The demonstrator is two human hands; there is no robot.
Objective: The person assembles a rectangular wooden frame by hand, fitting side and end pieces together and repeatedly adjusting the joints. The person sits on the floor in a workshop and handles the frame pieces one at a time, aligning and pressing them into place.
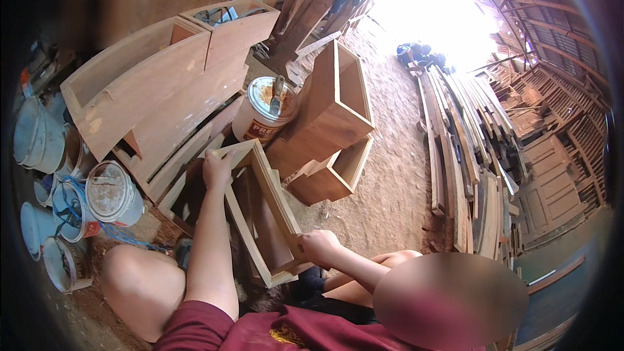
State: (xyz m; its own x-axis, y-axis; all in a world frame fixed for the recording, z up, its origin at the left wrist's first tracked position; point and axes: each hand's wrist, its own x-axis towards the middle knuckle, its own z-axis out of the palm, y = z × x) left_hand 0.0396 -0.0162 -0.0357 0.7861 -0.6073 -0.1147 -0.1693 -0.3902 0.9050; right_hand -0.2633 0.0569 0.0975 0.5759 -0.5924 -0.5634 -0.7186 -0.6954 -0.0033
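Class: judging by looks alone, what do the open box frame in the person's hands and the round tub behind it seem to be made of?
Box frame: seemingly bare, unfinished wood, pale tan, with grain and plain board edges, gripped by the left hand and right hand. Tub: probably plastic or metal; white wall, top smeared with tan paste.

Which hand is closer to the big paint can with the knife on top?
Left. The left hand grips the wooden frame's far corner, just below the paint can. The right hand holds the frame's near end, much farther away.
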